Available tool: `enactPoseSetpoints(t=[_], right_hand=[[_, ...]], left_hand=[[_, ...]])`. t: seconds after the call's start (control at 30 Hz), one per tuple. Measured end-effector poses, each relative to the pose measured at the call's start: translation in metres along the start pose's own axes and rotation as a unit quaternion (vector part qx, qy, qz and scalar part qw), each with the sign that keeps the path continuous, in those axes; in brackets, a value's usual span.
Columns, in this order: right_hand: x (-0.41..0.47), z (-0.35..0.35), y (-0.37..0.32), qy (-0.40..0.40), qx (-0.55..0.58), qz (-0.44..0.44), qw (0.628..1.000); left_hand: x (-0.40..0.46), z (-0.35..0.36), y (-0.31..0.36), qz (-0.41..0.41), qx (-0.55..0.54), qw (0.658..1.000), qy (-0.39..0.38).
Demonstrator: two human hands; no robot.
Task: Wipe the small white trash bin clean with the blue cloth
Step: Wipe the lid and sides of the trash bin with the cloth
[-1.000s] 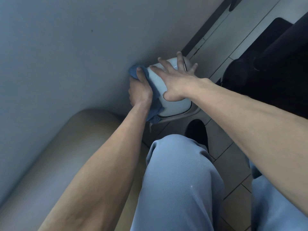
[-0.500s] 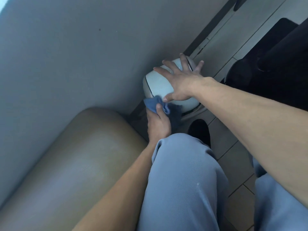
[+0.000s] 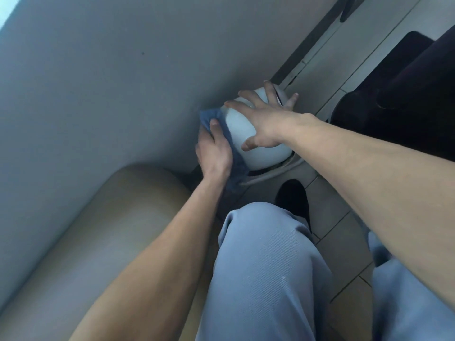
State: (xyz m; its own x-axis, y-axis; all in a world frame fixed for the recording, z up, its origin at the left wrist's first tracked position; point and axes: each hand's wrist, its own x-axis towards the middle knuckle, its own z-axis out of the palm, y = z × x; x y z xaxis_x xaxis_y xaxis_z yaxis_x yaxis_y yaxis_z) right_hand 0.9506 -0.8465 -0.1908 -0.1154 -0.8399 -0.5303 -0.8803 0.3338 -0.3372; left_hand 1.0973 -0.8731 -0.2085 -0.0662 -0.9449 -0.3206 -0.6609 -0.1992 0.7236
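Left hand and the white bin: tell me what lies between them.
The blue cloth lies between the left hand and the white bin, pressed against its side, in the head view.

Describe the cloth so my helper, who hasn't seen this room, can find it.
Start at the grey wall and follow it down to the white bin at its foot. The cloth is pressed against the bin's wall-side flank under the left hand; it is the only blue, soft thing there.

Left hand [image 3: 214, 151] flat, thumb up, arm stretched fwd. Right hand [image 3: 264, 121] w/ fingers splayed wide, palm down, arm extended too.
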Motion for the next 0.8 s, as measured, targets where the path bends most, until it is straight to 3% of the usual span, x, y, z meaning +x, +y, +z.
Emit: enactPoseSetpoints(t=[0.13,0.27,0.47,0.63,0.8], right_hand=[[-0.002,-0.002,0.003,0.016,-0.004,-0.007,1.0],[-0.007,0.0,0.008,0.025,0.015,-0.022,0.999],[-0.011,-0.006,0.019,0.03,0.028,-0.021,0.999],[-0.012,-0.001,0.02,0.048,0.031,-0.021,0.998],[-0.017,0.009,0.019,0.079,0.043,-0.002,0.996]], left_hand=[[0.002,0.006,-0.001,0.15,0.122,0.981,-0.013],[0.011,0.002,-0.004,0.197,0.174,0.964,-0.031],[0.042,0.009,0.031,0.159,0.208,0.959,-0.108],[0.022,0.011,0.011,0.158,0.142,0.976,-0.048],[0.016,0.011,0.009,0.14,0.155,0.978,-0.023]])
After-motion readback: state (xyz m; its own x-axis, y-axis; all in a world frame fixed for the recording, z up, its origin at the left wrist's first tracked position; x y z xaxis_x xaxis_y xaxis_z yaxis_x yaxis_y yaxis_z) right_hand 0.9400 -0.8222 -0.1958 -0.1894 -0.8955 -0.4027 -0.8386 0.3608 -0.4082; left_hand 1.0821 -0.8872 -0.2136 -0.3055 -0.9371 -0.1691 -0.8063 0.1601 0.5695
